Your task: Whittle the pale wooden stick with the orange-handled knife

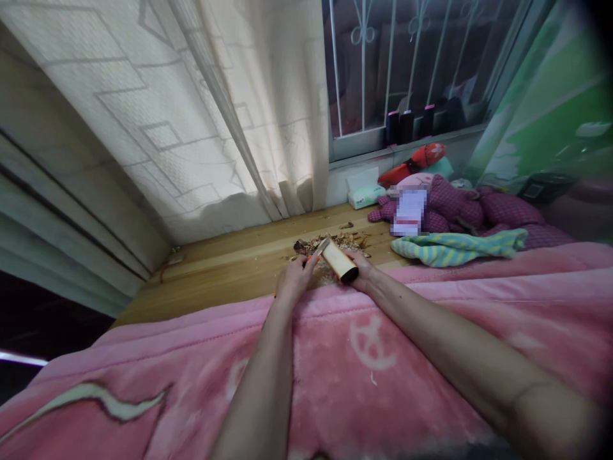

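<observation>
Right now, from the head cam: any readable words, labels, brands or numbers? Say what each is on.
Nothing can be read in this view.
Tissue packet: print on it, too small to read.
Pale card on the purple plush toy: pixelated, unreadable.
Dark containers by the window: no legible marks.
Knife and pale wood piece: no text visible.
</observation>
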The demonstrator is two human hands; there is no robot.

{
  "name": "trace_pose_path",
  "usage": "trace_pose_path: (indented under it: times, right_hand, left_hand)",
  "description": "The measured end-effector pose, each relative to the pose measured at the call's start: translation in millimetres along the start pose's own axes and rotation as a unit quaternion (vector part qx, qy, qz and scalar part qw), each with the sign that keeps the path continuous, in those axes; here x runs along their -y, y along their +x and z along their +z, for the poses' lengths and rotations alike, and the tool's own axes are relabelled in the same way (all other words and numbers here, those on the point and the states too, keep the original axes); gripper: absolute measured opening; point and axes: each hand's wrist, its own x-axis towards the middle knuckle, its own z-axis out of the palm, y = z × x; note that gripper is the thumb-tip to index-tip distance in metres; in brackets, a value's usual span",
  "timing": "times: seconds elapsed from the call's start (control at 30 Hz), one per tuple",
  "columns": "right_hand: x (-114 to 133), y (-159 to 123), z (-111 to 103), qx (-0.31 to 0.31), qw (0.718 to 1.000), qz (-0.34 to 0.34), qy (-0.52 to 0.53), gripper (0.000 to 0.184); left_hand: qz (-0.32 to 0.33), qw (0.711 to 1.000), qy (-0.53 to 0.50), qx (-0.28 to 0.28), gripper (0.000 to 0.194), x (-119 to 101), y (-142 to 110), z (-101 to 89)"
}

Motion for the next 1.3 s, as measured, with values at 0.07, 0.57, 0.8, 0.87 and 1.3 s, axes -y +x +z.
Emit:
trace_pose_path:
  times: [0.07, 0.57, 0.8, 0.87, 1.3]
  right_hand:
    - [-0.1, -1.1, 0.4, -0.003, 1.000, 0.004, -0.001, 0.024]
    - [-0.3, -1.6, 2.9, -0.006, 1.000, 0.001, -0.005, 0.023]
    - [-0.2, 1.8, -3.2, -0.004, 1.000, -0.010, 0.011, 0.027]
    - [0.4, 2.1, -4.0, 0.000, 1.000, -0.009, 0.016, 0.031]
    - [-1.0, 1.1, -0.5, 0.002, 1.000, -0.017, 0.002, 0.025]
  left_hand:
    - [0.012, 1.000, -0.007, 0.005, 0.056, 0.7, 0.6, 1.2]
    - [-0.013, 1.000, 0.024, -0.016, 0.060, 5.8, 5.0, 4.3]
    - [0.096, 0.993, -0.058, 0.034, 0.056, -0.1, -1.8, 8.1]
    - [0.114, 0.990, -0.069, 0.042, 0.055, -3.0, -4.7, 8.3]
    - [0.036, 0.999, -0.011, 0.009, 0.054, 0.4, 0.4, 1.9]
